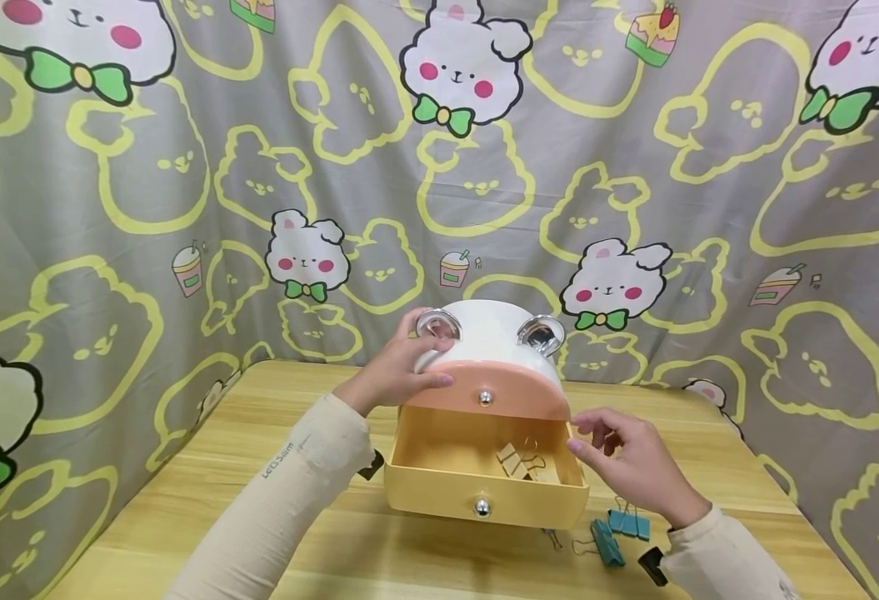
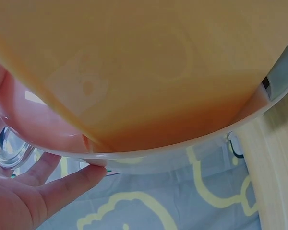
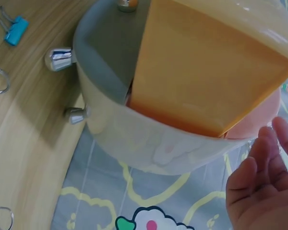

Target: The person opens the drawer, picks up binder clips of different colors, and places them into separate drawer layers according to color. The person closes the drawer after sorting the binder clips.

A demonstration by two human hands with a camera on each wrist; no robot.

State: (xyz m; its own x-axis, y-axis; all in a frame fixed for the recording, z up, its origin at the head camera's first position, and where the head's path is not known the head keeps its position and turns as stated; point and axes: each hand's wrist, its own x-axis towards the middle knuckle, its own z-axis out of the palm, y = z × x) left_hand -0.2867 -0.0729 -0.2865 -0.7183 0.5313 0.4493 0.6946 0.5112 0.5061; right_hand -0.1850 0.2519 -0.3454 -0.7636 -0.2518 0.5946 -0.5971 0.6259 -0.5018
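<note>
A small white drawer cabinet (image 1: 487, 329) with silver ears (image 1: 546, 333) stands on the table. My left hand (image 1: 397, 371) grips its upper left side, by the left ear, with the thumb on the pink top drawer (image 1: 424, 392). Below, the yellow drawer (image 1: 439, 497) is pulled out, and cream binder clips (image 1: 512, 461) lie inside toward its right. Just beside that drawer's right rim is my right hand (image 1: 637, 458), its fingers loosely bent and holding nothing. The right wrist view shows a grey drawer (image 3: 110, 52) on the same cabinet.
On the wooden table (image 1: 207, 508), teal binder clips (image 1: 607, 542) and a black clip (image 1: 652, 567) lie to the right of the cabinet. Another black clip (image 1: 370, 464) sits by my left sleeve. A patterned curtain (image 1: 379, 192) hangs around the table's back and sides.
</note>
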